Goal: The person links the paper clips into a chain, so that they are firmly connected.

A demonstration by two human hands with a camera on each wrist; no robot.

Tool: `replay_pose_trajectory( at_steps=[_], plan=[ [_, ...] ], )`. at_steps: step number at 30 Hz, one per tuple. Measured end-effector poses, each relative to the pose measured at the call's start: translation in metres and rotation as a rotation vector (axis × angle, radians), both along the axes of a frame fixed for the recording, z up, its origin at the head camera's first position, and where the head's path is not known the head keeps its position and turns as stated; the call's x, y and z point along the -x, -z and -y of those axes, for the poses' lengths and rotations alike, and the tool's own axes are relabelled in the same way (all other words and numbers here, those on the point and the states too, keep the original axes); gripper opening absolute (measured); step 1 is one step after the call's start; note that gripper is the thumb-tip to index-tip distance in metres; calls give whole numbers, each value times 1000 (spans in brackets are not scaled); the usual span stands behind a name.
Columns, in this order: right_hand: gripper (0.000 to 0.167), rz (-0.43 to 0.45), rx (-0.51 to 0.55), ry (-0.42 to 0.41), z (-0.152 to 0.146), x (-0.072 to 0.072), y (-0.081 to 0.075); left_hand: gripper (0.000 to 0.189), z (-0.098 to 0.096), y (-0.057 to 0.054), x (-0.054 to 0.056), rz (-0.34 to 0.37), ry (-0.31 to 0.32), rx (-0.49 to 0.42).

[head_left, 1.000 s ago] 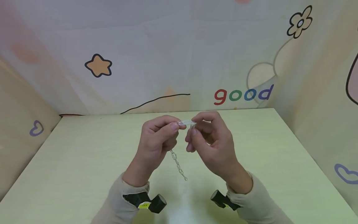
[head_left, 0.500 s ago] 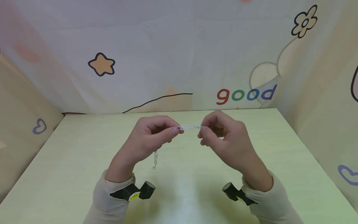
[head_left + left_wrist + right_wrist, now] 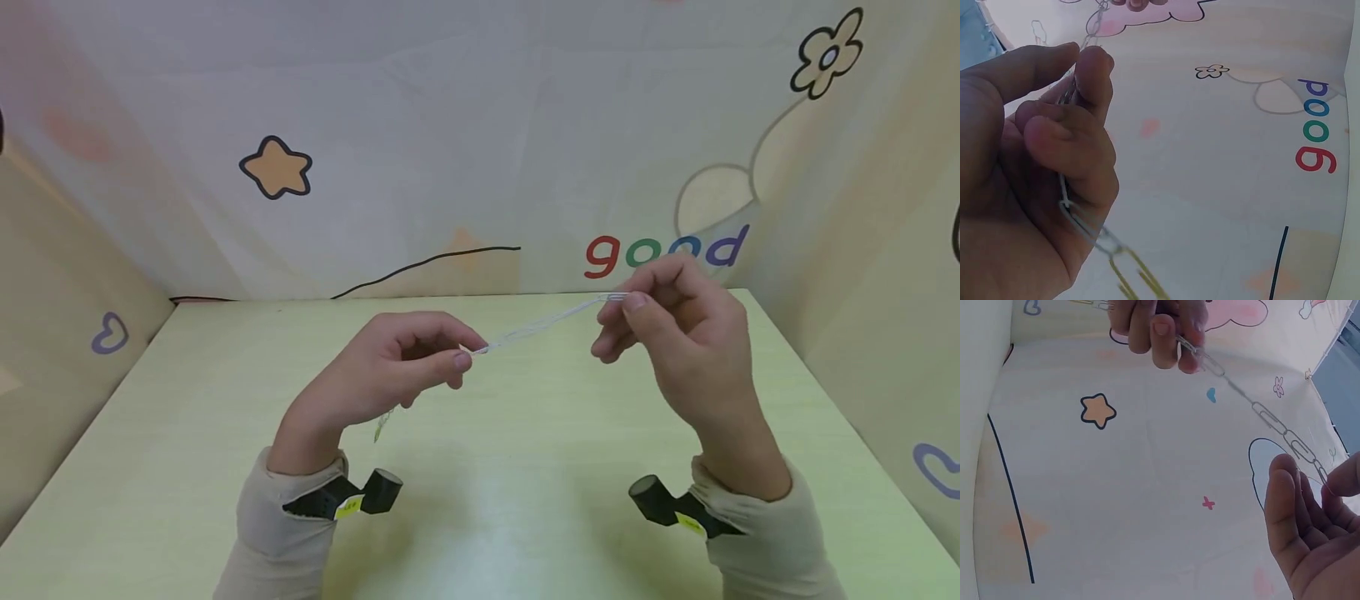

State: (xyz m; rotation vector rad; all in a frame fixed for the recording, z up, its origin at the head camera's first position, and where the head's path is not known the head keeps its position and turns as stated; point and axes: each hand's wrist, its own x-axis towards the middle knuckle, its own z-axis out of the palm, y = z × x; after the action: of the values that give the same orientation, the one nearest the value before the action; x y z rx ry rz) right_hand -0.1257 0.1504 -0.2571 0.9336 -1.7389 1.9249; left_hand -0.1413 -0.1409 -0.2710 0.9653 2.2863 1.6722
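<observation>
A chain of linked paper clips [image 3: 543, 323] stretches between the two hands above the table, rising toward the right. My left hand [image 3: 382, 367] pinches it between thumb and index finger. Below that hand a loose tail of the chain [image 3: 383, 423] dangles; in the left wrist view the tail shows a silver clip [image 3: 1088, 228] hooked to a yellow clip [image 3: 1138, 275]. My right hand [image 3: 690, 342] pinches the chain's other end with thumb and index finger, higher up. Several silver clips [image 3: 1268, 417] appear linked in the right wrist view. The part inside the left hand is hidden.
A pale green tabletop [image 3: 495, 500] lies under both hands. Behind it hangs a printed cloth backdrop [image 3: 420, 125], with cloth sides at left and right. Each sleeve carries a black wrist camera, one left [image 3: 381, 492] and one right [image 3: 652, 500].
My hands have moved apart, the right one going up and to the right. The chain stretched between them has grown longer, and the tail under the left hand looks shorter.
</observation>
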Motion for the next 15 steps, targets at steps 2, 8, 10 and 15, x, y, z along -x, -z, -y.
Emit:
replay_pose_trajectory(
  at_steps=[2,8,10,15],
  plan=[
    [7,-11,57,-17,-4,2,-1,18,1,0,1,5,0,16],
    [6,59,254,16,-18,2,-6,17,5,2,4,-12,-10,37],
    [5,72,320,44,-23,3,-8,17,7,3,6,-21,-7,33],
    [5,68,435,96,-37,6,-12,16,8,3,8,-33,5,13]
  ],
)
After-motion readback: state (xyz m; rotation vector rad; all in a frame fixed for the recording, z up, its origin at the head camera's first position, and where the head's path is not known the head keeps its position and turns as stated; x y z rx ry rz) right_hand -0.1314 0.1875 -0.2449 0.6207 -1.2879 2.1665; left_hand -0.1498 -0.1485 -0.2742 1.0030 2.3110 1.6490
